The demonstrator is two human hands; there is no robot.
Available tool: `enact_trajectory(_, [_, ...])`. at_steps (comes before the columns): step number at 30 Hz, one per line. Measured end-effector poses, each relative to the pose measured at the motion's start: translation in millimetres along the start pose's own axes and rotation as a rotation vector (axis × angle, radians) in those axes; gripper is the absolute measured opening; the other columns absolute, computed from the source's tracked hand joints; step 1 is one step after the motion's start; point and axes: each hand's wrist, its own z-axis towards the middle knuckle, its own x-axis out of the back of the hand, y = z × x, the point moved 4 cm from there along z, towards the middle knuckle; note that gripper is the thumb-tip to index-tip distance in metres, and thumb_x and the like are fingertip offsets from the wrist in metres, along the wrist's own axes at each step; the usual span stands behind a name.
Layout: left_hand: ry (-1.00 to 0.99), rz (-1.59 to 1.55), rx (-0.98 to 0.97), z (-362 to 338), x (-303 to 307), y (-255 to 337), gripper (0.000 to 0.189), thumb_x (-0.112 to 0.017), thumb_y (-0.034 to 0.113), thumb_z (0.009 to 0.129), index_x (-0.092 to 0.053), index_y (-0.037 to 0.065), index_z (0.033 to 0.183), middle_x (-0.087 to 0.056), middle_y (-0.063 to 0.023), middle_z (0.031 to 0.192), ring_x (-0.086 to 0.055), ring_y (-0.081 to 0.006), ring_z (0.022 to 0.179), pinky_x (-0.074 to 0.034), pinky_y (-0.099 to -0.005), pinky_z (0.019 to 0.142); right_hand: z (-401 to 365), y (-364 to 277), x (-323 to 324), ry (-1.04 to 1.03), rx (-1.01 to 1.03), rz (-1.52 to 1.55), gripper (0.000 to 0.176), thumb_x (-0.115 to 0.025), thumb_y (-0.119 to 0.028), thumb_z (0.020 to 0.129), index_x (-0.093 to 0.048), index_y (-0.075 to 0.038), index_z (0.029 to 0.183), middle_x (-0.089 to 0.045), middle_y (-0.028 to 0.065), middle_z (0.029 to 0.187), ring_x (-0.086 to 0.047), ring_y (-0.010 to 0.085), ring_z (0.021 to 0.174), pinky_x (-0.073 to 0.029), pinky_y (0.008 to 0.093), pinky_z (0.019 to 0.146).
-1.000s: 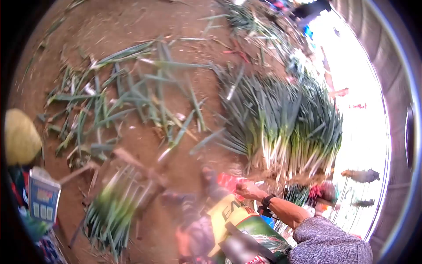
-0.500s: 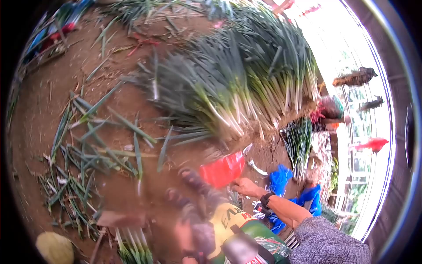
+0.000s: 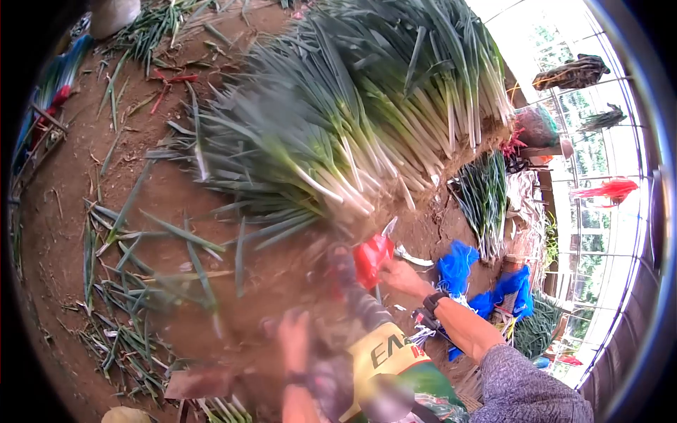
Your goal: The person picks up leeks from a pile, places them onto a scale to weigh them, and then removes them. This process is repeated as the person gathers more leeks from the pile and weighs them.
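My right hand (image 3: 409, 278), with a dark watch at the wrist, is closed at the lower edge of a piece of red plastic (image 3: 371, 259). A pale, shiny tip shows at the plastic's upper end; what it is I cannot make out. My left hand (image 3: 295, 340) is over the brown ground near my legs, smeared by motion, and its fingers cannot be read. A large pile of long green onions (image 3: 395, 106) lies ahead, white stems toward me. A printed yellow and green apron (image 3: 395, 352) covers my lap.
Loose onion leaves (image 3: 134, 310) litter the soil on the left. Blue netting (image 3: 457, 268) and another onion bunch (image 3: 483, 204) lie to the right. A brown, board-like piece (image 3: 201, 381) and more white stems are at the bottom left. Red strands (image 3: 608, 190) hang by the frame.
My left hand has moved up and further into view. The red plastic now looks smaller and more bunched beside my right hand. The whole view has shifted slightly.
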Motion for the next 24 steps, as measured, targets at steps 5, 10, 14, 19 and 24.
enact_trajectory(5, [-0.051,-0.192,0.058,67.5,-81.8,20.7,0.044,-0.067,0.024,0.095,-0.061,-0.007,0.126,-0.069,-0.0146,0.114,-0.065,-0.0221,0.104,-0.050,-0.0345,0.095,63.6,76.7,31.7,0.080,-0.256,0.208,0.033,-0.058,-0.029,0.094,-0.065,-0.002,0.112,-0.069,0.0254,0.101,-0.067,0.0420,0.098,-0.052,0.0481,0.086])
enact_trajectory(10, [-0.118,-0.233,0.091,126.4,-160.7,65.6,0.041,-0.067,0.024,0.096,-0.063,-0.004,0.126,-0.068,-0.0094,0.111,-0.066,-0.0188,0.096,-0.051,-0.0323,0.087,126.2,131.1,73.6,0.074,-0.246,0.159,0.035,-0.055,-0.030,0.094,-0.065,-0.001,0.112,-0.068,0.0266,0.100,-0.066,0.0431,0.097,-0.052,0.0487,0.086])
enact_trajectory(14, [-0.087,-0.293,0.219,174.2,-201.3,109.0,0.043,-0.068,0.023,0.095,-0.061,-0.005,0.127,-0.068,-0.0104,0.113,-0.065,-0.0194,0.098,-0.051,-0.0327,0.087,182.9,160.5,73.2,0.080,-0.174,0.188,0.036,-0.055,-0.029,0.094,-0.065,0.000,0.112,-0.067,0.0270,0.101,-0.066,0.0426,0.097,-0.052,0.0479,0.086])
enact_trajectory(19, [0.045,-0.439,0.214,228.7,-227.9,125.7,0.052,-0.073,0.019,0.092,-0.055,-0.005,0.135,-0.066,-0.0122,0.119,-0.062,-0.0186,0.104,-0.051,-0.0334,0.086,245.8,147.7,70.7,0.219,-0.055,0.231,0.037,-0.059,-0.030,0.094,-0.063,0.002,0.111,-0.067,0.0236,0.105,-0.066,0.0414,0.097,-0.051,0.0494,0.089])
enact_trajectory(24, [0.138,-0.366,0.114,304.0,-232.2,69.4,0.064,-0.075,0.022,0.091,-0.045,-0.002,0.142,-0.062,-0.0121,0.126,-0.062,-0.0244,0.112,-0.051,-0.0367,0.083,298.0,134.5,44.5,0.394,0.046,0.037,0.035,-0.064,-0.027,0.091,-0.062,0.000,0.113,-0.064,0.0260,0.103,-0.063,0.0424,0.096,-0.050,0.0506,0.087])
